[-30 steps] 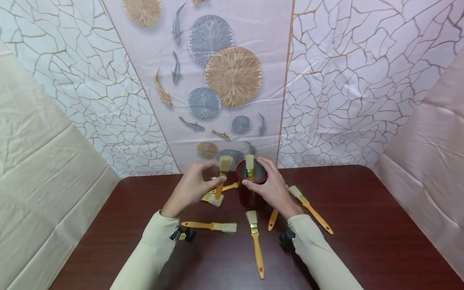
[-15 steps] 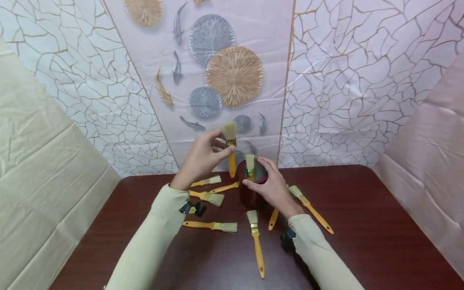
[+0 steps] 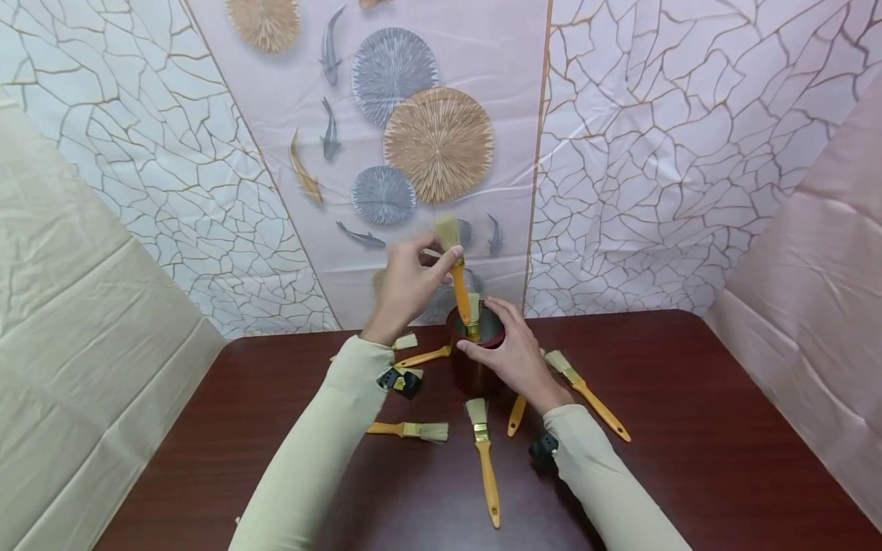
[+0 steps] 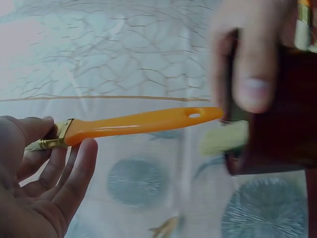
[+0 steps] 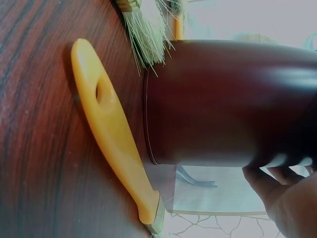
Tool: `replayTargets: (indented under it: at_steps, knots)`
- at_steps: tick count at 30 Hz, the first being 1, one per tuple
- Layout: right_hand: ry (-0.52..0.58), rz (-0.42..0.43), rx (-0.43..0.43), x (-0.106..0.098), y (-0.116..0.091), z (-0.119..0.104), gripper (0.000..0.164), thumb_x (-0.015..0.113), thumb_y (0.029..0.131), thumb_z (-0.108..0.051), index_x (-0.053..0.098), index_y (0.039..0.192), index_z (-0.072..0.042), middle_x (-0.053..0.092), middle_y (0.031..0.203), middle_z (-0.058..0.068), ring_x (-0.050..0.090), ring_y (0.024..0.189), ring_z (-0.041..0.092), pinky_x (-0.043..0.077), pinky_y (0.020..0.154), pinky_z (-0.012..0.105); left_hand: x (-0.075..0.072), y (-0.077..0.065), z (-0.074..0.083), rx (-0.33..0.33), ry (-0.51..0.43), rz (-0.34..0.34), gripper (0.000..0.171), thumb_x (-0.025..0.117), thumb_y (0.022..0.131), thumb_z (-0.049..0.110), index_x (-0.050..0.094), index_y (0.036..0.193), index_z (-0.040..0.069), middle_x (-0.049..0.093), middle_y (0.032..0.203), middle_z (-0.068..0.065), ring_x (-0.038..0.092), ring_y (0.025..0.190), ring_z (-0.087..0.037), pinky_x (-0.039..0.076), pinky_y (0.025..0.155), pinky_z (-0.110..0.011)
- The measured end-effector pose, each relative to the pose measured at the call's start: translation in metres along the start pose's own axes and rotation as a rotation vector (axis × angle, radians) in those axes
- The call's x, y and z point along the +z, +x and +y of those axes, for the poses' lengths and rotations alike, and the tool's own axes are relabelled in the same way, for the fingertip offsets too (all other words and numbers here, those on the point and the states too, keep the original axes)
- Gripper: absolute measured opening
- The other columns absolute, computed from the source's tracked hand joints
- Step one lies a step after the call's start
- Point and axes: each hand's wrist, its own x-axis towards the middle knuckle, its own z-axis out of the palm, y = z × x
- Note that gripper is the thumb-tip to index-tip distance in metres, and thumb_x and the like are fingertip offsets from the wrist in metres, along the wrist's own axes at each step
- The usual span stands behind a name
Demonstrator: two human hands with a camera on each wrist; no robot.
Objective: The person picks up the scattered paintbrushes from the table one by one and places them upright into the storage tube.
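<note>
In the head view my left hand (image 3: 405,285) pinches a paintbrush (image 3: 461,291) near its metal ferrule, bristles up and orange handle pointing down. That handle's holed end is right at the mouth of a dark red cup (image 3: 472,373), as the left wrist view also has it. Another paintbrush (image 3: 474,308) stands inside the cup, its pale bristles level with the rim. My right hand (image 3: 515,353) grips the cup round its upper part, thumb in front and fingers behind. The right wrist view has the cup's smooth wall (image 5: 223,104) with fingertips curled against it.
Several paintbrushes lie around the cup on the dark wood table (image 3: 689,428): one in front (image 3: 486,467), one at the right (image 3: 589,396), one at the left (image 3: 413,431), others partly behind my left wrist. A patterned cloth (image 3: 441,145) hangs behind the table.
My left hand has lifted its paintbrush from beside the cup and carried it up and right, over the cup's mouth. The right hand keeps its grip on the cup.
</note>
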Motion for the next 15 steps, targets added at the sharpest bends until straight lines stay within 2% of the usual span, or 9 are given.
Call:
replayTargets:
  at_steps: [3, 7, 10, 13, 15]
  knots:
    - [-0.006, 0.003, -0.007, 0.0, 0.0, 0.0, 0.093, 0.085, 0.085, -0.056, 0.046, 0.16, -0.015, 0.038, 0.164, 0.004, 0.05, 0.14, 0.036, 0.045, 0.109, 0.062, 0.009, -0.003, -0.01, -0.004, 0.084, 0.0, 0.021, 0.073, 0.102, 0.022, 0.068, 0.092, 0.004, 0.076, 0.099, -0.014, 0.078, 0.079, -0.027, 0.062, 0.068, -0.037]
    - [-0.012, 0.0, -0.006, 0.0, -0.001, 0.0, 0.094, 0.085, 0.085, -0.057, 0.046, 0.16, -0.016, 0.038, 0.164, 0.003, 0.047, 0.143, 0.036, 0.043, 0.111, 0.063, 0.018, -0.009, -0.023, -0.058, 0.18, -0.006, 0.019, 0.077, 0.099, 0.023, 0.071, 0.099, 0.005, 0.075, 0.099, -0.011, 0.076, 0.083, -0.024, 0.061, 0.07, -0.037]
    - [-0.011, 0.001, -0.001, 0.001, -0.001, 0.001, 0.094, 0.084, 0.085, -0.058, 0.046, 0.16, -0.017, 0.038, 0.164, 0.002, 0.047, 0.142, 0.036, 0.043, 0.11, 0.063, 0.022, -0.012, -0.032, -0.099, 0.252, -0.024, 0.02, 0.079, 0.097, 0.025, 0.074, 0.106, 0.008, 0.075, 0.091, -0.006, 0.073, 0.075, -0.019, 0.059, 0.066, -0.034]
    - [-0.007, 0.009, 0.001, 0.001, -0.001, 0.001, 0.093, 0.085, 0.085, -0.058, 0.047, 0.159, -0.017, 0.038, 0.164, 0.001, 0.05, 0.139, 0.036, 0.045, 0.108, 0.063, 0.024, -0.016, -0.04, -0.128, 0.322, -0.058, 0.017, 0.08, 0.096, 0.025, 0.074, 0.1, 0.01, 0.069, 0.074, -0.002, 0.063, 0.059, -0.015, 0.052, 0.057, -0.031]
    - [-0.007, 0.011, 0.0, 0.002, -0.001, 0.001, 0.093, 0.085, 0.085, -0.057, 0.047, 0.159, -0.017, 0.038, 0.164, 0.002, 0.051, 0.138, 0.036, 0.045, 0.108, 0.063, 0.026, -0.019, -0.043, -0.138, 0.367, -0.086, 0.018, 0.079, 0.097, 0.027, 0.071, 0.091, 0.011, 0.061, 0.064, 0.0, 0.056, 0.052, -0.014, 0.045, 0.053, -0.029]
